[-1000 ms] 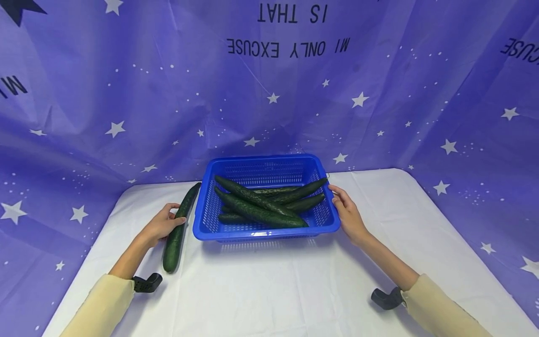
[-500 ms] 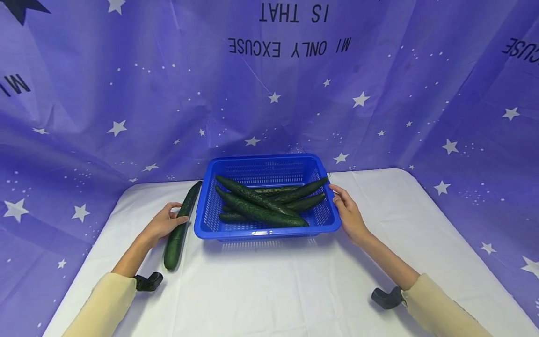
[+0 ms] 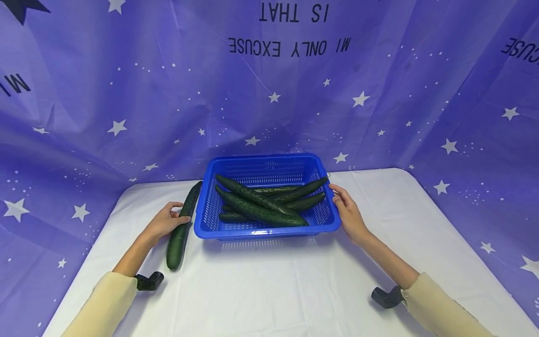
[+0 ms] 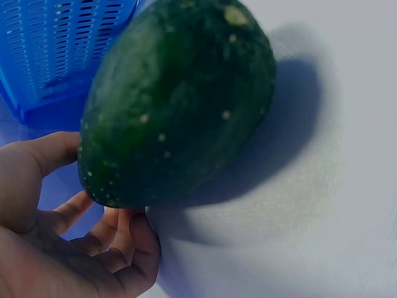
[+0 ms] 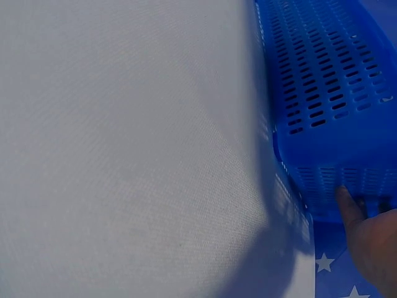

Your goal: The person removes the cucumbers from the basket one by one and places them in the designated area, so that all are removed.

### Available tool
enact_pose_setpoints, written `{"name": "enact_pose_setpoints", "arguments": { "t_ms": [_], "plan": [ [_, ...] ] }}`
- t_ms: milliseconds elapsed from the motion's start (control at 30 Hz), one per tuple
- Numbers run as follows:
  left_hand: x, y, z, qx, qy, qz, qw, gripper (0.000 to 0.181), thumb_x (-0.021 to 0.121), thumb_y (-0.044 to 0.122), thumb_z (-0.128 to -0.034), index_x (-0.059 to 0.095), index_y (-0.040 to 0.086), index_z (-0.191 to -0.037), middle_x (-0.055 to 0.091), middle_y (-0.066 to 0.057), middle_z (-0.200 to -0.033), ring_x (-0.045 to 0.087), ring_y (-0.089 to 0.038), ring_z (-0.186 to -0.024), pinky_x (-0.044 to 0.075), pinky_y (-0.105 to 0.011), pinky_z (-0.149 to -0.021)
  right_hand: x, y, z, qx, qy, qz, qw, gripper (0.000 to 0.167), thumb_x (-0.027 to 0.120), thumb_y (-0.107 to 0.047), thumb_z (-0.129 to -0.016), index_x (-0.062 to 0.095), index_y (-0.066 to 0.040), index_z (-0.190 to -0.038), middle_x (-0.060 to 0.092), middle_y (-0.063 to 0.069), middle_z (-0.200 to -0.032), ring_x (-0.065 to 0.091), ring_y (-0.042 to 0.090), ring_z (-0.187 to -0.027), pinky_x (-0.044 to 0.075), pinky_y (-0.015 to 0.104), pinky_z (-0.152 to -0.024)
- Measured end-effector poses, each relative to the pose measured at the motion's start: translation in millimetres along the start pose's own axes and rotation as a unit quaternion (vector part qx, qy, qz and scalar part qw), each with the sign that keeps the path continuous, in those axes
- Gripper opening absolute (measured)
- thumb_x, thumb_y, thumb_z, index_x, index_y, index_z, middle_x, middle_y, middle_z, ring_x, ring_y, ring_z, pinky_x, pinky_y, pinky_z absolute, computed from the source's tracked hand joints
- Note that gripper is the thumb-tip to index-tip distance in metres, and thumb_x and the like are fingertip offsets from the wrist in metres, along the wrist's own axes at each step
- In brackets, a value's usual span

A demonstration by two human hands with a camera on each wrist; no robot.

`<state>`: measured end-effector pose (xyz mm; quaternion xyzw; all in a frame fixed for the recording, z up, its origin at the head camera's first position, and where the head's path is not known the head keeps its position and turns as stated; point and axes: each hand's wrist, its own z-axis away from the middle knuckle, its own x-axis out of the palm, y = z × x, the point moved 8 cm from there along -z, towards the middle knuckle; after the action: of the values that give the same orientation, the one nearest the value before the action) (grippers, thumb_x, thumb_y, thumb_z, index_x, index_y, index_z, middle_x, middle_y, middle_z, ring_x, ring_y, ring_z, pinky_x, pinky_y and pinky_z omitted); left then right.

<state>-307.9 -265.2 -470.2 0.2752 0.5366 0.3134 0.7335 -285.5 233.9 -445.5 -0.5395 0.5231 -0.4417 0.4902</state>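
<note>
My left hand [image 3: 165,221] grips a long dark green cucumber [image 3: 178,245] around its middle, thumb on the basket side and fingers on the other. In the left wrist view the cucumber's blunt near end [image 4: 180,112] fills the middle, casting a shadow on the cloth. Just right of it stands a blue perforated plastic basket [image 3: 269,232] with several cucumbers [image 3: 263,211] piled crosswise inside. At the basket's right end, my right hand [image 3: 350,216] touches the side with fairly straight fingers. The right wrist view shows one digit against the basket wall [image 5: 322,155]; the rest is partly hidden.
A white cloth [image 3: 269,290] covers the table. Behind it and at both sides hangs a purple-blue curtain [image 3: 294,121] with stars and lettering, close to the basket's back edge. Black devices [image 3: 149,282] are strapped to both wrists.
The cucumber in my left hand has shifted slightly to the right at its near end. My right hand and the basket stay practically where they were.
</note>
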Motion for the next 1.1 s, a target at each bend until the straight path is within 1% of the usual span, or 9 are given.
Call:
{"name": "enact_pose_setpoints", "arguments": {
  "t_ms": [100,233,400,567,733,833,933,1033,1100],
  "plan": [
    [0.8,1.7,-0.3,0.002,-0.002,0.003,1.0,0.071,0.064,0.025,-0.0965,0.027,-0.006,-0.149,0.046,-0.033,-0.128,0.054,-0.039,-0.107,0.046,-0.047,-0.087,0,0,0.5,0.0,-0.001,0.002,1.0,0.045,0.033,-0.015,-0.11,0.032,-0.001,-0.153,0.042,0.026,-0.146,0.052,0.029,-0.124,0.049,0.023,-0.091],
    [1.9,3.5,-1.8,0.002,-0.002,0.008,1.0,0.072,0.066,0.023,-0.0955,0.027,-0.007,-0.149,0.047,-0.033,-0.128,0.057,-0.035,-0.101,0.05,-0.04,-0.078,-1,0,1.7,0.004,-0.002,0.005,1.0,0.045,0.033,-0.015,-0.111,0.032,-0.002,-0.154,0.041,0.026,-0.147,0.055,0.017,-0.118,0.049,0.022,-0.09],
    [2.8,8.4,-1.7,0.002,-0.004,0.014,0.9999,0.072,0.067,0.02,-0.0946,0.028,-0.007,-0.148,0.049,-0.027,-0.121,0.055,-0.029,-0.094,0.048,-0.034,-0.071,-1,1,1.5,0.005,-0.001,0.008,1.0,0.045,0.033,-0.016,-0.111,0.032,-0.003,-0.154,0.042,0.025,-0.147,0.054,0.018,-0.119,0.049,0.022,-0.091],
    [1.2,15.2,-1.1,0.002,-0.008,0.016,0.9998,0.07,0.066,0.018,-0.0952,0.028,-0.007,-0.149,0.049,-0.022,-0.116,0.054,-0.027,-0.091,0.048,-0.038,-0.072,-2,2,0.3,-0.003,0.003,0.003,1.0,0.045,0.034,-0.016,-0.11,0.034,-0.001,-0.153,0.042,0.027,-0.146,0.056,0.014,-0.115,0.05,0.022,-0.09],
    [-8.2,23.5,-2.2,0.01,0.002,0.013,0.9999,0.068,0.065,0.017,-0.0956,0.03,-0.006,-0.149,0.049,-0.026,-0.123,0.055,-0.036,-0.105,0.05,-0.044,-0.08,-2,2,0.4,-0.002,0.002,0.003,1.0,0.045,0.034,-0.016,-0.11,0.033,-0.002,-0.153,0.041,0.026,-0.147,0.055,0.015,-0.117,0.049,0.022,-0.09],
    [-19.2,35.1,-1.9,0.032,0.021,0.02,0.9991,0.062,0.065,0.016,-0.0956,0.035,-0.007,-0.145,0.05,-0.027,-0.123,0.054,-0.038,-0.108,0.052,-0.044,-0.08,-1,2,0.5,0.0,-0.002,0.002,1.0,0.045,0.034,-0.016,-0.11,0.032,-0.002,-0.153,0.041,0.025,-0.148,0.054,0.018,-0.12,0.049,0.022,-0.091],
    [-30.4,52.7,1.0,0.061,0.034,0.022,0.9973,0.056,0.064,0.016,-0.0961,0.04,-0.007,-0.141,0.052,-0.026,-0.123,0.054,-0.038,-0.111,0.052,-0.042,-0.08,-1,2,0.4,0.0,-0.005,-0.001,1.0,0.045,0.033,-0.015,-0.11,0.032,-0.002,-0.154,0.041,0.025,-0.148,0.054,0.019,-0.121,0.048,0.022,-0.092],
    [-38.8,73.1,4.3,0.086,0.039,0.029,0.9951,0.053,0.064,0.018,-0.0975,0.044,-0.006,-0.139,0.052,-0.026,-0.125,0.054,-0.039,-0.115,0.051,-0.044,-0.084,0,2,0.1,-0.001,-0.004,-0.003,1.0,0.045,0.033,-0.015,-0.11,0.032,-0.001,-0.154,0.041,0.026,-0.147,0.054,0.018,-0.119,0.049,0.022,-0.091],
    [-42.1,87.6,6.3,0.102,0.033,0.032,0.9937,0.052,0.063,0.019,-0.0989,0.044,-0.006,-0.14,0.052,-0.026,-0.128,0.054,-0.04,-0.118,0.05,-0.044,-0.087,0,1,0.0,-0.002,-0.003,-0.002,1.0,0.045,0.033,-0.015,-0.11,0.032,-0.001,-0.153,0.042,0.026,-0.147,0.055,0.016,-0.118,0.049,0.022,-0.091]
  ]
}}
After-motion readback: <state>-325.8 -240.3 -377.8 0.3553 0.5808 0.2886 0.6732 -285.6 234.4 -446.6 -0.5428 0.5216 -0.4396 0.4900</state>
